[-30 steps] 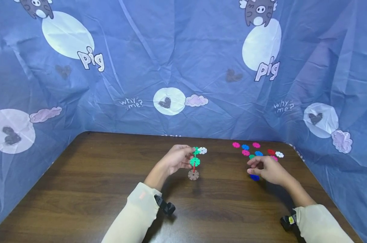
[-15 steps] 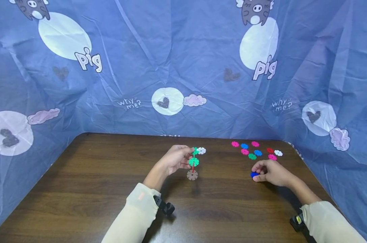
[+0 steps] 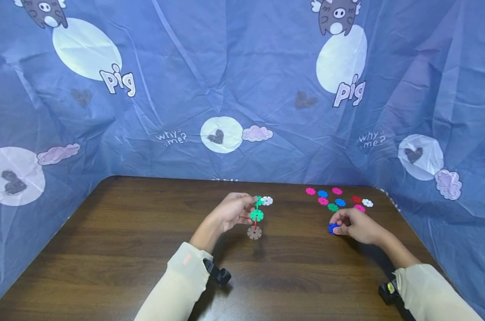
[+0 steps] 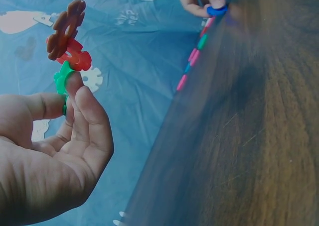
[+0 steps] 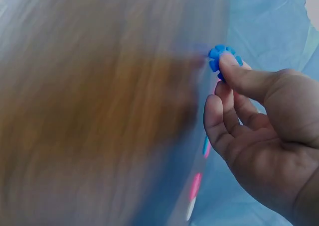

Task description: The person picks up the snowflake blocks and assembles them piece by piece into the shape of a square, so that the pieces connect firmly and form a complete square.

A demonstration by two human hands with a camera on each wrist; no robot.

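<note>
My left hand (image 3: 236, 211) pinches a chain of joined snowflake discs between thumb and fingers, held above the table. The chain has a green disc (image 3: 256, 215) in the middle and another green one, partly behind the fingers, at the top. A white disc (image 3: 267, 201) sticks out to the right, a red disc (image 4: 79, 57) is seen edge-on in the head view, and a brown disc (image 3: 254, 232) hangs lowest. Over on the right, my right hand (image 3: 356, 226) pinches a dark blue snowflake disc (image 5: 218, 57) between thumb and forefinger.
Several loose discs lie flat at the table's back right, among them a pink disc (image 3: 310, 191), a green disc (image 3: 332, 207), a red disc (image 3: 356, 199) and a white disc (image 3: 367, 203). Behind the brown wooden table (image 3: 118, 249) hangs a blue printed cloth (image 3: 178, 89).
My right hand has come down to the dark blue disc, taken hold of it and brought it slightly up off the table. The left hand with its chain stays almost still.
</note>
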